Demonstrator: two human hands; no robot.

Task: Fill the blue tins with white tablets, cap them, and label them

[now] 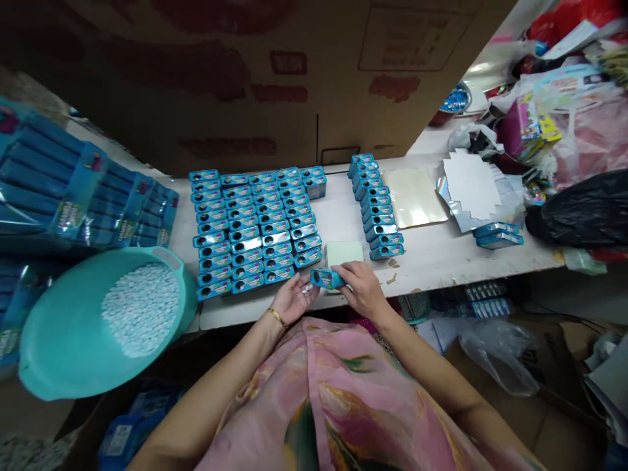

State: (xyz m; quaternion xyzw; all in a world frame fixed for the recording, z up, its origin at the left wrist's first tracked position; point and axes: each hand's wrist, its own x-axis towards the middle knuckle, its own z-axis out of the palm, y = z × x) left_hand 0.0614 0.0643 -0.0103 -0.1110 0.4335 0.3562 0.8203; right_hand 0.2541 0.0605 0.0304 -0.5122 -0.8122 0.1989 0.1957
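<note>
My left hand [291, 302] is turned palm up, its fingers curled around a few small white pieces [307, 288] that look like tablets or candies. Right beside them, my right hand [363, 285] grips a small blue box [322, 279] by its right end, with the other end over my left fingertips. Behind the box lies a pale green pad [345, 252], partly covered. To the left, close-set columns of similar blue boxes [248, 255] stand on the white table [338, 209]; many show a dark round opening on the upper face.
A turquoise basin [59, 347] of white pieces [142, 307] sits at left, near wrapped blue packs [83, 176]. One more column of boxes [377, 206] stands right of centre. A large cardboard carton [294, 85] blocks the back. Clutter and a black bag [583, 209] occupy the right.
</note>
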